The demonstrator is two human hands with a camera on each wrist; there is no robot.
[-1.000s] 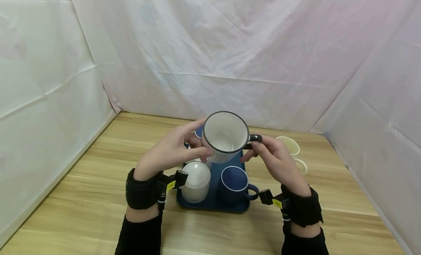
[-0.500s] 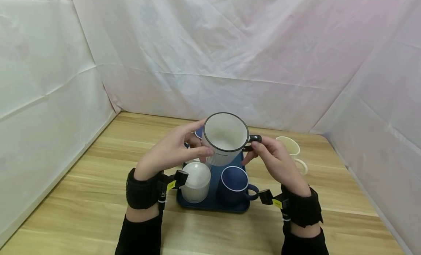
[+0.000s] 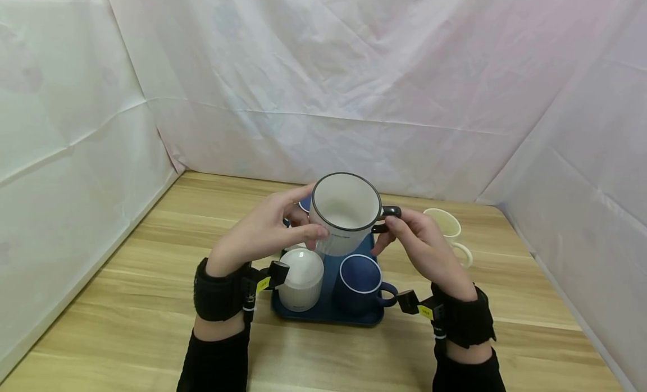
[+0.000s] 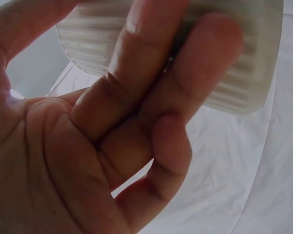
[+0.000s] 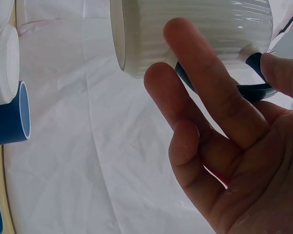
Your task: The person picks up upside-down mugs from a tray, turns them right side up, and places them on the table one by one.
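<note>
Head view has both hands up over the tray, with a ribbed white mug [image 3: 346, 215] (dark rim, dark handle) held in the air between them. Its mouth tips back toward the person and its long axis leans away and down, so the base points off toward the far side. Left hand [image 3: 263, 235] wraps the mug's left wall, thumb across the front; the left wrist camera shows fingers [image 4: 136, 63] pressed on the ribbing. Right hand [image 3: 424, 246] pinches the dark handle [image 3: 386, 215], which sticks out to the right; two of its fingers [image 5: 205, 87] stay loose and extended along the mug's underside. Both hands are about equally close, one per side. Directly below the hands sits a blue tray [image 3: 328, 310] carrying a white lidded cup [image 3: 301, 278] under the left wrist and an empty blue mug [image 3: 361, 282] nearer the right. A cream mug [image 3: 447, 229] stands on the table just beyond the right hand.
</note>
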